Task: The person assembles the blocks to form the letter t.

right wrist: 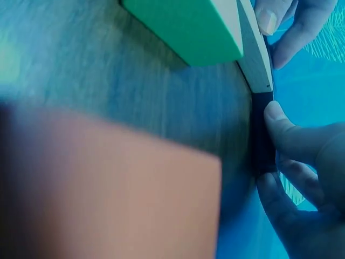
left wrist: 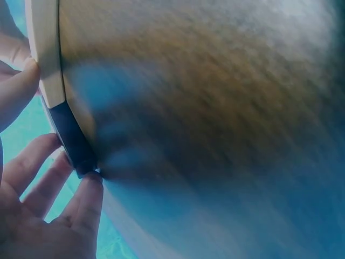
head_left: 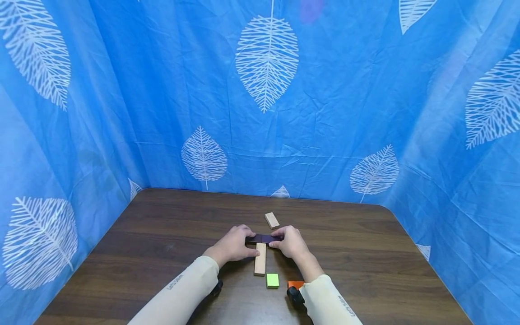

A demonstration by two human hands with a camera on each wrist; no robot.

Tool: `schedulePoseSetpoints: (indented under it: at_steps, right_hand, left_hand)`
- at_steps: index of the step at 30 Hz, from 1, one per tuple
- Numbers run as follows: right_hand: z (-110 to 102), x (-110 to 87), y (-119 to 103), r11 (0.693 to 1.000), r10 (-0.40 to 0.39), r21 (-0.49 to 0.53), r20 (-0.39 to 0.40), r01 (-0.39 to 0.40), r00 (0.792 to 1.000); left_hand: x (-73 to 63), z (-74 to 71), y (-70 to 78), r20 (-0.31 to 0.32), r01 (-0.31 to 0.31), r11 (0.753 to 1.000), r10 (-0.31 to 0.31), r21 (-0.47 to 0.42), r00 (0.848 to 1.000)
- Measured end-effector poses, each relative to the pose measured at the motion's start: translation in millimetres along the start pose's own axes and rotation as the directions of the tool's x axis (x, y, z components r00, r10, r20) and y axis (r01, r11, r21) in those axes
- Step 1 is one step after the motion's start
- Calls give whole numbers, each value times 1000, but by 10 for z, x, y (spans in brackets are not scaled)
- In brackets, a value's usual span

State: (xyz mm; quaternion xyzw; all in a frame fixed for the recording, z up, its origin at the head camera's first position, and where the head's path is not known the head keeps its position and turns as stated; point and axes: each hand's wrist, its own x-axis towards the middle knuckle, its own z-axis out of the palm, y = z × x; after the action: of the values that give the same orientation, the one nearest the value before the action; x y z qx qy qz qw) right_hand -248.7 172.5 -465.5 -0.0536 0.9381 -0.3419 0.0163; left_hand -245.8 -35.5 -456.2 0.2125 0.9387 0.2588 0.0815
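Observation:
Two dark blocks lie end to end in a row, the left dark block (head_left: pixel 254 239) and the right dark block (head_left: pixel 268 239). A long light wooden block (head_left: pixel 260 262) meets them from the near side, forming a T. My left hand (head_left: pixel 234 243) touches the left dark block's outer end with its fingertips, and its thumb rests against the wooden block. In the left wrist view those fingers are spread and fairly straight. My right hand (head_left: pixel 291 243) pinches the right dark block, with the thumb (right wrist: pixel 285 127) on its near side and fingers at its end and behind.
Nearer me lie a bright green block (head_left: pixel 272 280) and an orange block (head_left: pixel 295 284), partly hidden by the right wrist. A short wooden block (head_left: pixel 272 220) lies beyond the row. The brown table (head_left: pixel 170 216) ends at a blue leaf-print curtain (head_left: pixel 325 113).

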Motion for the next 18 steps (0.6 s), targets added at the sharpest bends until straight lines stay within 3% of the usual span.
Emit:
schedulePoseSetpoints:
  at_steps: [7,18]
  right_hand:
    - [19,26,-27,999,-18,-35,-7,18,1000]
    - [19,28,22,998,56,39,29,-57,998]
  left_hand:
    - [6,-3,-17,-20,-35,999,35,16,999]
    - [-2,-4,-9,-17,3,1000,-3,-12,1000]
